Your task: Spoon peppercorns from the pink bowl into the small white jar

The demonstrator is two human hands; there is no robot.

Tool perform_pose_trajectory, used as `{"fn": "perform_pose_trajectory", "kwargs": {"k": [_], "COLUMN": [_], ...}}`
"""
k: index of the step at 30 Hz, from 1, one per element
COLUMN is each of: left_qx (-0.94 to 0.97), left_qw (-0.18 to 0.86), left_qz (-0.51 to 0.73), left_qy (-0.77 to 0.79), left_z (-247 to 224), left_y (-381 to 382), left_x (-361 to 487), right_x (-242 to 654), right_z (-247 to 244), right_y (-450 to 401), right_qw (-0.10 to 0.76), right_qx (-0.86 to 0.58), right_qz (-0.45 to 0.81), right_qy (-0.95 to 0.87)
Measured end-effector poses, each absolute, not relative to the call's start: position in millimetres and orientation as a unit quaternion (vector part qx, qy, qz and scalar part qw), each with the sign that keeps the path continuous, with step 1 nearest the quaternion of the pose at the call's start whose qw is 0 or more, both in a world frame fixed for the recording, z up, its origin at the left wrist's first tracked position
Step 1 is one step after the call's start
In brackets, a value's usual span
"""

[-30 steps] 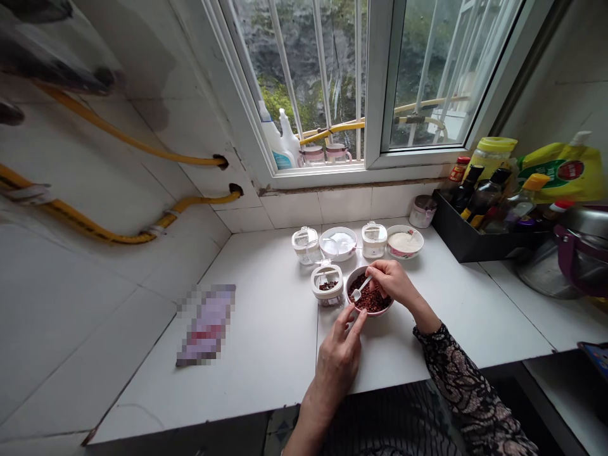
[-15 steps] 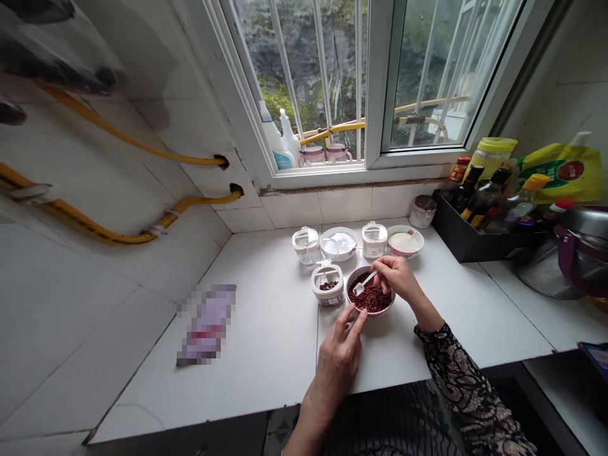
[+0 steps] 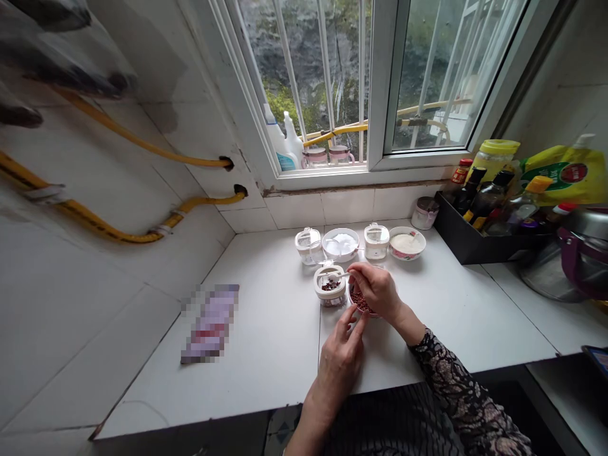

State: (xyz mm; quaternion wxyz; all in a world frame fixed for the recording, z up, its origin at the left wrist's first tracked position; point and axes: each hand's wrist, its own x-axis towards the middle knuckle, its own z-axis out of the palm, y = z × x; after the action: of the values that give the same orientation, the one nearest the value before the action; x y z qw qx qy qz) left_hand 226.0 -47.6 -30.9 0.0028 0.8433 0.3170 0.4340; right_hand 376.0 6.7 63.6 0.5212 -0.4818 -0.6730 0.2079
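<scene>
My right hand [image 3: 379, 292] pinches a small white spoon [image 3: 338, 276], its scoop end over the mouth of a clear seasoning jar [image 3: 329, 297]. Dark reddish-brown bits, like Sichuan peppercorns, lie inside this jar, whose lid is raised. Just right of it stands a bowl [image 3: 350, 296] of the same peppercorns [image 3: 361, 302], partly covered by my right hand. With thumb and fingertips, my left hand [image 3: 341, 364] grips the bowl's near rim. What the spoon carries is too small to make out.
Behind are two more clear jars [image 3: 308, 247] [image 3: 377, 242], a bowl of white powder [image 3: 341, 252] and a bowl of pale granules [image 3: 407, 246]. A black box of bottles [image 3: 475, 237] and a steel pot [image 3: 546, 272] stand right. A blurred purple packet [image 3: 211, 326] lies left.
My right hand has moved left with the spoon, from above the peppercorns in the bowl to over the open jar. My left hand stays at the bowl's rim.
</scene>
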Motion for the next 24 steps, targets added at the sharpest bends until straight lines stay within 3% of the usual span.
{"fn": "perform_pose_trajectory", "kwargs": {"k": [7,17,24], "left_qx": [0.840,0.835,0.838], "left_qw": [0.017,0.019,0.017], "left_qz": [0.440,0.449,0.443], "left_qy": [0.317,0.319,0.318], "left_z": [-29,-30,-26], "left_y": [-49,-49,-49], "left_x": [228,228,227], "right_x": [406,415,419], "right_z": [67,60,64], "right_y": [9,12,12], "right_qw": [0.538,0.384,0.434], "right_qx": [-0.527,-0.594,-0.609], "right_qz": [0.225,0.197,0.219], "right_qy": [-0.618,-0.679,-0.627]}}
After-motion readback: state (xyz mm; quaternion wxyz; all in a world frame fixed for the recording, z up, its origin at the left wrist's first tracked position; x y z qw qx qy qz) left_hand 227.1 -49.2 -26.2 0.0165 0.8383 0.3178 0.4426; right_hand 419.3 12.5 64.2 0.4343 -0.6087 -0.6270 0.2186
